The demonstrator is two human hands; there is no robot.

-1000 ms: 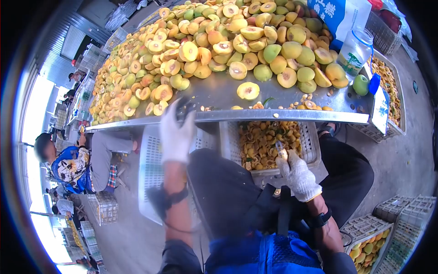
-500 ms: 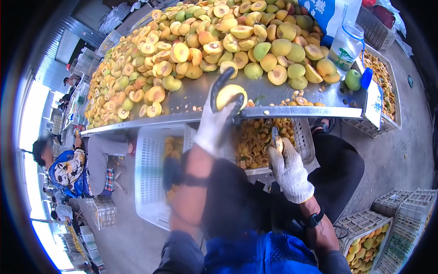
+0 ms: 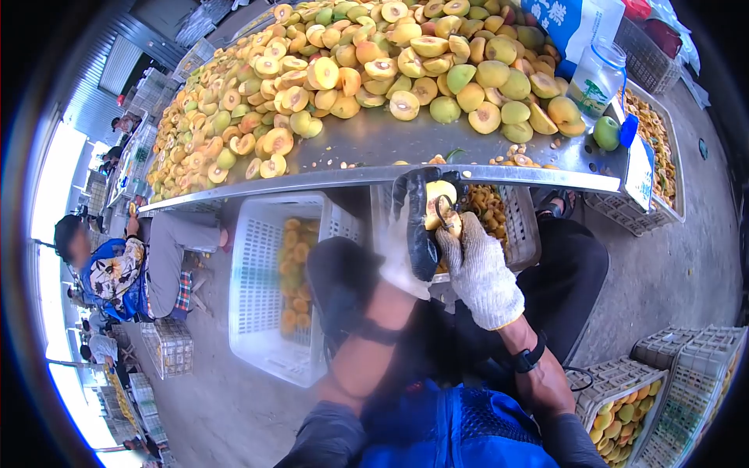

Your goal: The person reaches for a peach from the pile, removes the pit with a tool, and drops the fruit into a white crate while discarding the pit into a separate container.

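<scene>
Peach half (image 3: 438,195): held up just under the front edge of the table and above the scrap crate, cut face turned toward the camera, pale yellow flesh showing.
Metal table (image 3: 382,144): a long steel top running across the upper view, its front lip right above both hands.
Peach heap (image 3: 351,70): halved and whole yellow-green fruit piled over most of the table, many halves lying cut face up; loose bits lie along the near edge.
White crate (image 3: 261,257): on the floor under the table, to the left of the person's knees, with peach halves lying in it.
Scrap crate (image 3: 516,230): slatted, under the table's edge directly behind the hands, holding pits and trimmings.
Co-worker (image 3: 117,273): a person seated at far left in a patterned top, well apart from the hands.
Left hand (image 3: 413,226): in a glove with a dark palm, fingers curled round the peach half and gripping it from the left.
Right hand (image 3: 476,269): in a white knit glove, fingers closed on a small tool, touching the fruit from the right.
Bottle (image 3: 597,74): clear, upright at the table's right end.
Green apple (image 3: 606,132): just below the bottle, near the table corner.
Small tool (image 3: 446,210): tip against the fruit's cut face; its exact shape is too small to tell.
</scene>
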